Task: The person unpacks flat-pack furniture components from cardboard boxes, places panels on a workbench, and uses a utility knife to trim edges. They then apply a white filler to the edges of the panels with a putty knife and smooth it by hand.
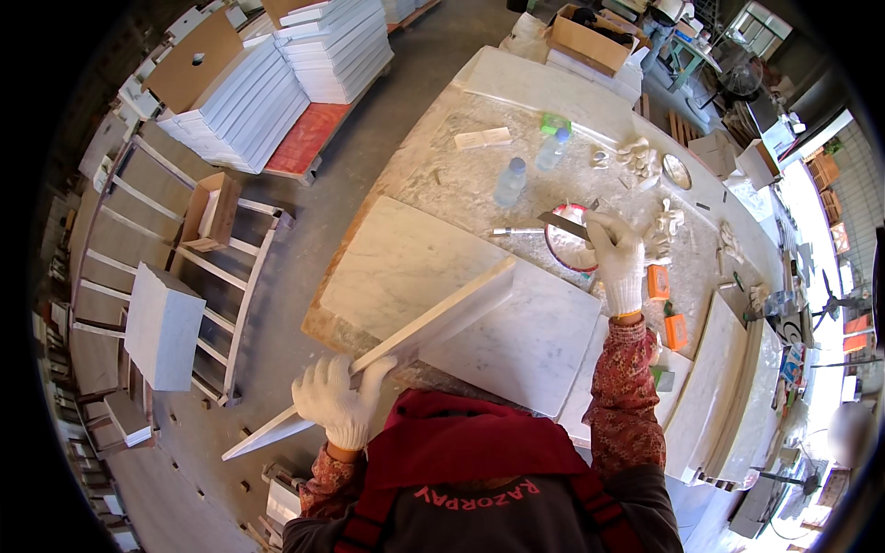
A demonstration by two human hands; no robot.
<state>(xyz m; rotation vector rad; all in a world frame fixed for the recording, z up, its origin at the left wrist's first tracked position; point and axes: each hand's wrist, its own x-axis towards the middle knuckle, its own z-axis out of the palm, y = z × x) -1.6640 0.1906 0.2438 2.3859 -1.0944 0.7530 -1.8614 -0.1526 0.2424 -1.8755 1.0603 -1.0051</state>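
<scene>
A white knit glove covers my left hand [336, 401], which is closed around the long edge of a pale stone slab [406, 336]. That slab stands tilted up on its edge, slanting across the near side of the table. Also gloved, my right hand [616, 263] pinches a flat dark metal scraper [562, 223]. The scraper's blade lies over a round tub [551, 249] of white paste with a red rim. Beneath the tilted slab, a grey-veined marble slab [544, 332] lies flat on the table.
Two clear bottles [510, 182] and a brush [518, 231] are near the tub. Small orange boxes [676, 332] and loose gloves [638, 157] lie to the right. More slabs [705, 387] lean at the table's right side. A slatted rack [241, 286] stands on the left floor.
</scene>
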